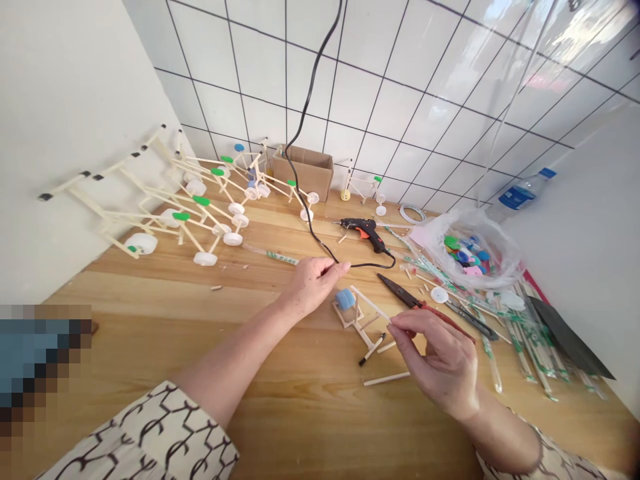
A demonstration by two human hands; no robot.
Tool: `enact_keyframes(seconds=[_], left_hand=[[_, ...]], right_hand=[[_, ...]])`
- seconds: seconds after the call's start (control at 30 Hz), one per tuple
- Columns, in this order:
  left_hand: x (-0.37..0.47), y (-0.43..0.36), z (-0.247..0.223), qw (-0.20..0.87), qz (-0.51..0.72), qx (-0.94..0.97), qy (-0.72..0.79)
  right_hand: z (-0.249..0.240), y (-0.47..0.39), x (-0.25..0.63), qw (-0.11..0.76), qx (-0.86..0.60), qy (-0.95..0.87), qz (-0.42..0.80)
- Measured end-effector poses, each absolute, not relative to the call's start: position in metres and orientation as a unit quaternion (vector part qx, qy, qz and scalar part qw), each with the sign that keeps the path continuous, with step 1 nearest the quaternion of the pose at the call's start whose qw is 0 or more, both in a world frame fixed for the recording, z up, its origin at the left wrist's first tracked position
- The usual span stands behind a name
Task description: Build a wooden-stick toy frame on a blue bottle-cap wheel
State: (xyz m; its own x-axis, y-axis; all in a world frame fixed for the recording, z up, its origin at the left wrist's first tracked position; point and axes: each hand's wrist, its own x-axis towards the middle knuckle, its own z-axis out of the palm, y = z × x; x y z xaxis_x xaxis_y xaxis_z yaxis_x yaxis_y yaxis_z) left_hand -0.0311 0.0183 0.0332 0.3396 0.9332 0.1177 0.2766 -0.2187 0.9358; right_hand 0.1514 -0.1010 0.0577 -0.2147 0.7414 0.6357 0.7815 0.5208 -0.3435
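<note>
My right hand [440, 353] pinches one end of a thin white stick [369, 301], which slants up and left. Its far end is over a small model of pale sticks [359, 327] with a blue cap [345, 299] and a black-tipped crossbar. Left of that model, my left hand [313, 283] has thumb and forefinger pressed together. The black cord [320, 241] runs right by those fingertips; whether they grip it, I cannot tell. A black glue gun [364, 230] with an orange trigger lies beyond. Another white stick [386, 379] lies below the model.
Several stick tricycle models [183, 217] stand at the left. A cardboard box [305, 170] is against the tiled wall. Red-handled pliers [420, 303], a utility knife [473, 319], a plastic bag of caps [493, 260], wrapped sticks [535, 347] and a water bottle [525, 193] occupy the right.
</note>
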Motion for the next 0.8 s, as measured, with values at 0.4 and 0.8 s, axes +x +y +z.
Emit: enact_keyframes(seconds=[0.4,0.8], left_hand=[[-0.031,0.023,0.024,0.569,0.361,0.615,0.408],[-0.044,0.028,0.033,0.698,0.311,0.582,0.278]], right_hand=[[0.057,-0.101,0.15,0.394,-0.494,-0.774,-0.036],[0.059,-0.1,0.149,0.4,-0.486,-0.776,-0.038]])
